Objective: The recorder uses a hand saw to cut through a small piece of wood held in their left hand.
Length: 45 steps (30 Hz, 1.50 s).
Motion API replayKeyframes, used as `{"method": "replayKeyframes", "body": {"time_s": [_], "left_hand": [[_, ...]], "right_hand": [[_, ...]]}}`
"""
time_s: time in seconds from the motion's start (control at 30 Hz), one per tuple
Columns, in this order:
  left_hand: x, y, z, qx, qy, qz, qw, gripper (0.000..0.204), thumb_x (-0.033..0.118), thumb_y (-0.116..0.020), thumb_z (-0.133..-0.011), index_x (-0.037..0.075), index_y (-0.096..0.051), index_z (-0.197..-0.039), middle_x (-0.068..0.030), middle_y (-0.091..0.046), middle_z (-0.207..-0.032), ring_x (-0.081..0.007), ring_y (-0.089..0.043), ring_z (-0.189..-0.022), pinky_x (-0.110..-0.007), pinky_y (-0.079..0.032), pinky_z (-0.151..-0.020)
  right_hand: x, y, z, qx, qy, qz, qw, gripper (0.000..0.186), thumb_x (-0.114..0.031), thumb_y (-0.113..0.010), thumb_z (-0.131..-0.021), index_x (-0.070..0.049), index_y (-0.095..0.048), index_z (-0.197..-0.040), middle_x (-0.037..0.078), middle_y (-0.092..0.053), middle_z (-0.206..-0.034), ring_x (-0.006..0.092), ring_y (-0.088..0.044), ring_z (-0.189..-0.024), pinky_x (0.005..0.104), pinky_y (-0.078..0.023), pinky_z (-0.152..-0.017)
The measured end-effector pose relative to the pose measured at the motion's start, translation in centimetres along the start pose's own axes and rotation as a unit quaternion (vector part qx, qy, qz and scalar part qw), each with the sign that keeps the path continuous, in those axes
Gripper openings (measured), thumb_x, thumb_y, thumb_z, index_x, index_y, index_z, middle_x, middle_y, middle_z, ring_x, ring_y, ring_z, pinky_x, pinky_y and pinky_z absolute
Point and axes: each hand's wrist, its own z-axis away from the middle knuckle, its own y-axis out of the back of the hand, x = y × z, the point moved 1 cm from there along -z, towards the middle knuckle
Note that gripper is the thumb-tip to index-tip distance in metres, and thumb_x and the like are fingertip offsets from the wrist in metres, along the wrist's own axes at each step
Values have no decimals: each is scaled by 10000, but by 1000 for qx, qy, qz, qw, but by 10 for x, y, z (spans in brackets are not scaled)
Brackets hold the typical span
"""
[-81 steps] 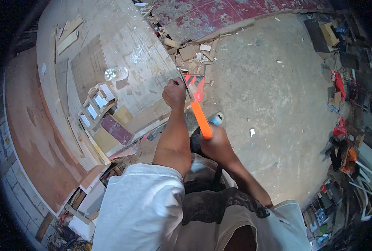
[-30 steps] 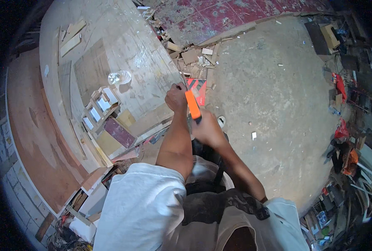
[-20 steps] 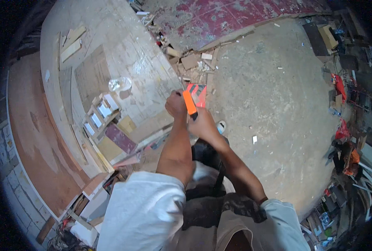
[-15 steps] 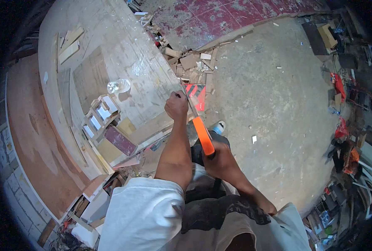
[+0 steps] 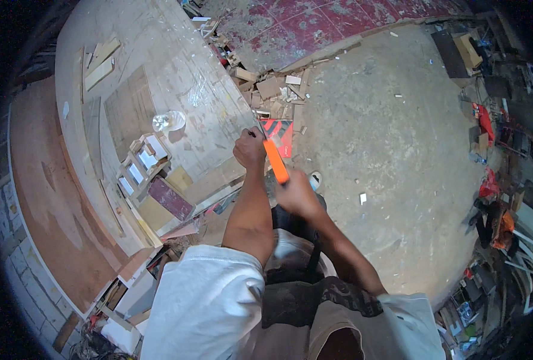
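The right hand [image 5: 299, 192] is gripping one straight orange-handled tool [image 5: 276, 161]; the left hand [image 5: 250, 150], contents unclear, is clenching by the wooden tabletop [image 5: 214, 117].

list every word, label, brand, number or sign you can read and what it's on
Red panel with dark stripes: small pale lettering, not copied here.
Dark band on the clothing: pale marks, too blurred to tell whether they are letters.
No other lettering can be made out.

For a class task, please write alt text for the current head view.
A person's right hand grips an orange-handled tool near their left hand, by the edge of a wooden table; wood scraps lie beyond, and grey floor spreads right.
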Motion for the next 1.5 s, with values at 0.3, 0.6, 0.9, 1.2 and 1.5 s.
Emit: {"method": "replayKeyframes", "body": {"time_s": [0.3,0.6,0.9,1.2,1.5], "left_hand": [[-8,11,1,32,-4,6,999,365,302,-489,-848,29,-692,-716,-235,-654,-699,-392,-656,-668,-469,-517,-675],[-12,9,0,20,-7,5,1000,377,318,-484,-854,22,-692,-745,-240,-653,-712,-397,-652,-671,-476,-508,-678],[-2,1,-1,-10,-8,22,1000,383,319,-478,-855,23,-698,-751,-240,-654,-712,-388,-661,-680,-473,-513,-677],[3,0,1,16,-32,8,999,362,296,-489,-847,26,-692,-714,-240,-645,-678,-394,-652,-642,-472,-517,-660],[-8,13,-4,50,-16,3,999,352,295,-499,-840,25,-688,-716,-245,-652,-707,-399,-653,-664,-475,-515,-682]], "right_hand": [[-36,33,65,-59,44,-62,995,82,-19,-543,-772,57,-547,-803,296,-576,-770,477,-576,-802,454,-452,-626],[-36,33,61,-56,3,-60,997,63,7,-537,-759,65,-513,-759,257,-549,-695,400,-560,-638,406,-442,-595],[-31,10,14,-20,0,-39,999,79,0,-558,-757,54,-553,-813,276,-583,-770,410,-596,-665,423,-454,-605],[-73,33,47,-43,51,-60,996,74,29,-587,-766,15,-515,-767,128,-532,-644,205,-558,-609,332,-449,-583],[-57,40,74,-60,87,-100,989,75,46,-579,-742,12,-527,-784,154,-535,-671,169,-511,-608,347,-441,-582]]}}
